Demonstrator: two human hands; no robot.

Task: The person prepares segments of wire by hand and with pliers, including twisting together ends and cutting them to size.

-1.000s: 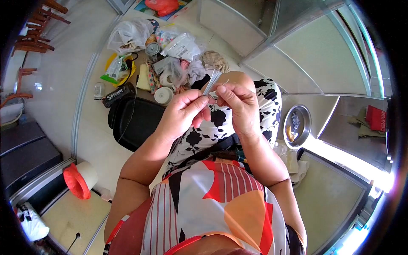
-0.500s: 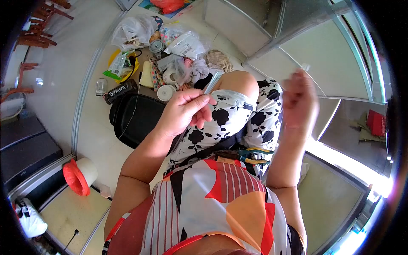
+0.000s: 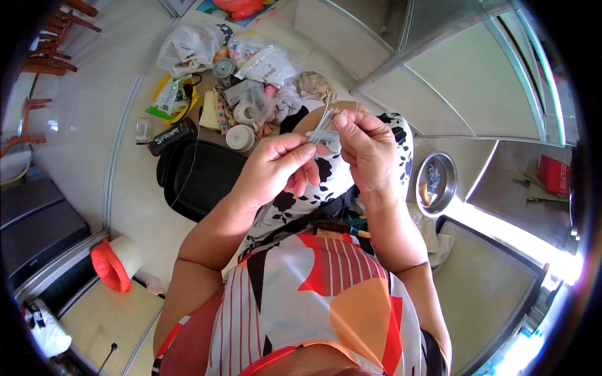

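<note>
Above my lap, my left hand is closed around a bundle of thin silvery wires, whose ends fan upward past the thumb. Beside it, my right hand pinches thumb against fingers at the tips of the bundle. A few thin strands show above its fingers; whether they belong to the same bundle I cannot tell. Under the hands lie trousers with a black flower print. Pliers rest on my lap, mostly hidden by my right forearm.
To the right stands a metal bowl holding small shiny pieces. Ahead are plastic bags, a white roll and a black bottle. A black seat is on the left, and a cabinet at the upper right.
My right hand has swung left from out by the cabinet to the wire bundle, uncovering the metal bowl. My left hand still grips the bundle. The pliers are now more covered.
</note>
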